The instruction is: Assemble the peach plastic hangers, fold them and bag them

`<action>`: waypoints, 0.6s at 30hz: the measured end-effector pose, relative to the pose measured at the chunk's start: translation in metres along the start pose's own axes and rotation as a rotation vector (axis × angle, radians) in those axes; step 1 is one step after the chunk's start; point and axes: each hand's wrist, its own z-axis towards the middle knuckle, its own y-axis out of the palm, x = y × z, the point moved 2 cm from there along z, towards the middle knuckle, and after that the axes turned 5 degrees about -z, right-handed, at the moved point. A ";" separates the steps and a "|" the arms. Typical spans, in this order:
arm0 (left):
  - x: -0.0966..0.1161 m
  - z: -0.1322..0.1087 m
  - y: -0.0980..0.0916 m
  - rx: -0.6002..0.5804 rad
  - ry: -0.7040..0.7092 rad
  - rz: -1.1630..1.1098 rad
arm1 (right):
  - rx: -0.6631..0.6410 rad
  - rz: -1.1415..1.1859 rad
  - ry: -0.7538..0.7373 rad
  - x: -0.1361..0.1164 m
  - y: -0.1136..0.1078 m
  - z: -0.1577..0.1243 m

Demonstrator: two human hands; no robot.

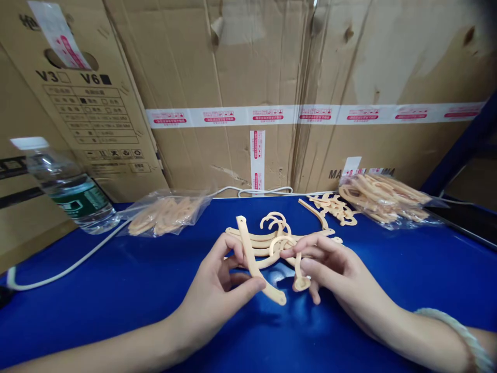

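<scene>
My left hand [217, 290] pinches a long curved peach plastic arm piece [254, 261], holding it tilted above the blue table [116, 290]. My right hand [330, 267] pinches a small peach hook piece [298, 272] just right of the arm. Behind both hands lies a small pile of the same peach hanger parts [272, 235], some with hooks standing up.
A clear bag of peach parts [165, 212] lies at the back left, another bag [384, 199] at the back right with loose parts [334, 207] beside it. A water bottle [66, 184] stands far left. A white cable [77, 259] crosses the table. Cardboard boxes [272, 77] form a wall behind.
</scene>
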 end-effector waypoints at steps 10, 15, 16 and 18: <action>-0.005 0.004 -0.006 0.003 -0.074 0.112 | 0.004 0.024 0.036 0.005 0.000 0.000; -0.002 0.003 -0.005 -0.021 -0.026 0.149 | -0.002 -0.074 -0.032 0.003 0.000 0.000; -0.001 0.003 -0.004 -0.025 -0.016 0.154 | 0.007 -0.070 -0.027 0.004 0.000 0.000; -0.001 0.003 -0.004 -0.031 0.005 0.171 | 0.019 -0.048 0.020 0.006 -0.001 0.000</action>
